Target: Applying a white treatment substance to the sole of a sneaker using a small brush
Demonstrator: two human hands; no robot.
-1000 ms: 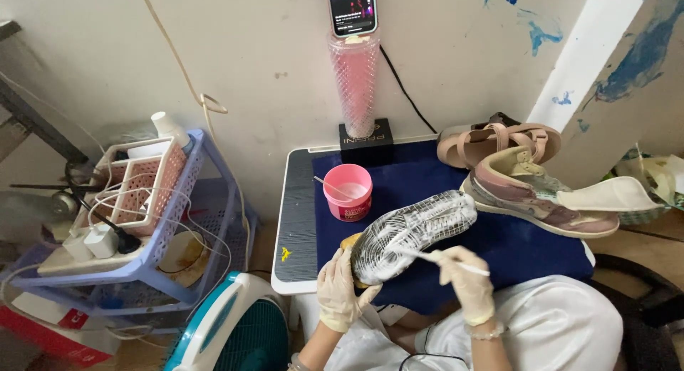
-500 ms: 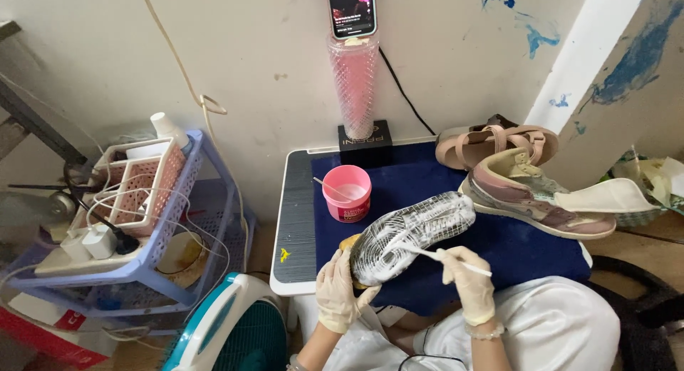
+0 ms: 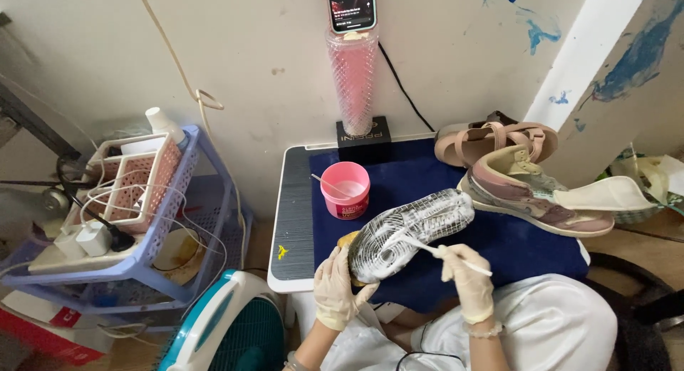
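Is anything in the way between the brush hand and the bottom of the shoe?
No. The right hand holds a thin white brush whose tip already rests on the upturned shoe sole. The left hand grips the heel end, off to the side.

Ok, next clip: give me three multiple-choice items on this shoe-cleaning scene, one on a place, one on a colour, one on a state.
1. Where does the pink tub stand?
A. on the blue mat, behind the upturned shoe
B. on the plastic cart
C. on the floor

2. What colour are the gloves on both hands?
A. black
B. cream-white
C. blue

3. How is the shoe in the left hand lying?
A. upright, laced
B. inside a box
C. sole up, smeared white

Answers: 1 A, the tub sits on the mat between the shoe and the wall. 2 B, both gloves are pale cream. 3 C, the tread faces up with white foam over it, and the right hand holds a thin white brush to it.
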